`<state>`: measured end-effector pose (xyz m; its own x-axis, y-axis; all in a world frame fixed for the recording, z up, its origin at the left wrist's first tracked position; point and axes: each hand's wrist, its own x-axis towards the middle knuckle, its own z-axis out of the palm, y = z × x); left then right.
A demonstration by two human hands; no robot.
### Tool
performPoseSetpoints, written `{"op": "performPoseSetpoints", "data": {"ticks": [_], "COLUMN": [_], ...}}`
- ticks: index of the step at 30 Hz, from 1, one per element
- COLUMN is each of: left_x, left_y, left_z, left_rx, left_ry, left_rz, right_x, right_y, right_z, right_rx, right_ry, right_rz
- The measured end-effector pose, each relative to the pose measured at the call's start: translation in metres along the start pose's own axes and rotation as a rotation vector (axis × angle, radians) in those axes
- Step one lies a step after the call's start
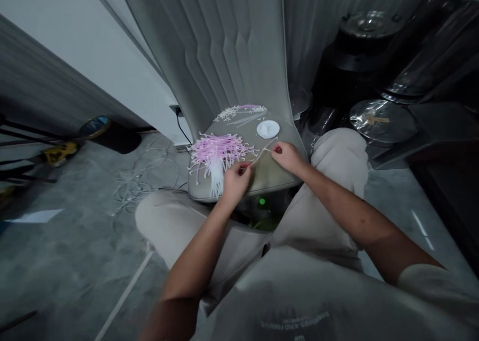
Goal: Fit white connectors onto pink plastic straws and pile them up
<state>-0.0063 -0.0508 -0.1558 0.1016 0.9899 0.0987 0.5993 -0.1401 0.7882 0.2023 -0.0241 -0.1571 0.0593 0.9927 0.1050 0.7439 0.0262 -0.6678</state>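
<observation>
Over a grey chair seat [269, 176], my left hand [236, 182] is closed in a pinch on the lower end of a thin white stick [259, 155], which slants up to the right. My right hand [288, 157] is closed beside the stick's upper part, its fingertips pinching something pale and too small to make out. Left of my hands lies a bundle of pink stems with small white tips [220, 147], its white stalks [216, 177] pointing toward me. Behind my right hand sits a round white dish [268, 129]. Small white pieces [227, 113] and loose thin sticks [247, 118] lie farther back.
The tall chair back [232, 42] rises behind the seat. My knees flank it. Coiled cable [138, 174] lies on the floor at left, near a dark cylinder [110, 134]. Shiny round-lidded containers [370, 24] stand at right. Something with a green cap [262, 201] is under the seat.
</observation>
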Motion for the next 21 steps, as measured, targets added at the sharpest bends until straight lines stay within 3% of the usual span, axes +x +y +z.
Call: {"op": "performPoseSetpoints", "data": {"ticks": [5,11,21], "left_x": [0.0,0.007,0.02], "left_y": [0.005,0.011,-0.005], "left_z": [-0.009,-0.026,-0.056], "left_rx": [-0.264,-0.458,-0.589], "left_ry": [0.115,0.273,0.49], "left_rz": [-0.043,-0.022,-0.019], "right_x": [0.003,0.019,0.031], "right_y": [-0.007,-0.037,-0.11], "right_z": [0.003,0.014,0.023], "right_rx": [0.125,0.464,0.302], "right_ry": [-0.005,0.025,0.058], "right_rz": [-0.031,-0.169,-0.402]}}
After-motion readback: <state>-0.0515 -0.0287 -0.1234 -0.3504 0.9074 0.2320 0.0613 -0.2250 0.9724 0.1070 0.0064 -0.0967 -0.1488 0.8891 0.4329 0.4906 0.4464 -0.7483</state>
